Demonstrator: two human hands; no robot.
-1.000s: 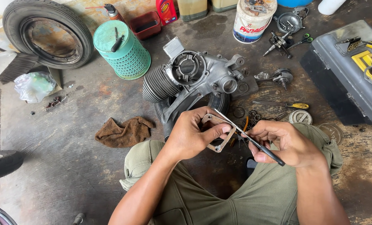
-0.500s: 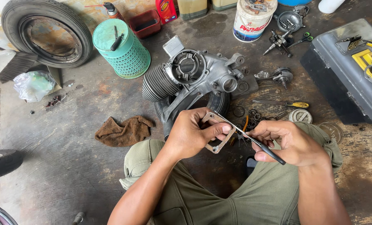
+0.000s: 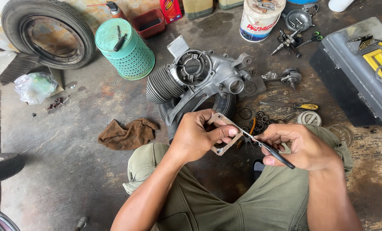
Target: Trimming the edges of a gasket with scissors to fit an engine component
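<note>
A person sits on a stained concrete floor (image 3: 71,171), seen from above, knees in olive trousers at the floor's near edge; at the far left corner a tyre (image 3: 47,32) lies flat, with a clear plastic bag (image 3: 34,85) just below it; right of those stand a green mesh basket (image 3: 124,49) and, near the far edge, a red tray (image 3: 148,23) and a red bottle (image 3: 170,9) with a yellow label; a brown rag (image 3: 129,133) lies mid-floor; the left hand (image 3: 197,137) is closed, thumb and fingers pinching a flat grey metal frame-shaped plate (image 3: 225,134), held above the lap in front of a finned engine casing (image 3: 195,81); the right hand (image 3: 302,147), curled nearly shut, grips a thin black-handled blade (image 3: 270,149) whose tip touches the plate's edge (scraping, it seems); this looks best done with the blade kept flat and the plate pinched firmly; at the far edge a white bucket (image 3: 259,19) carries a red-lettered label; a grey toolbox (image 3: 358,68) fills the right edge, yellow pieces on top.
</note>
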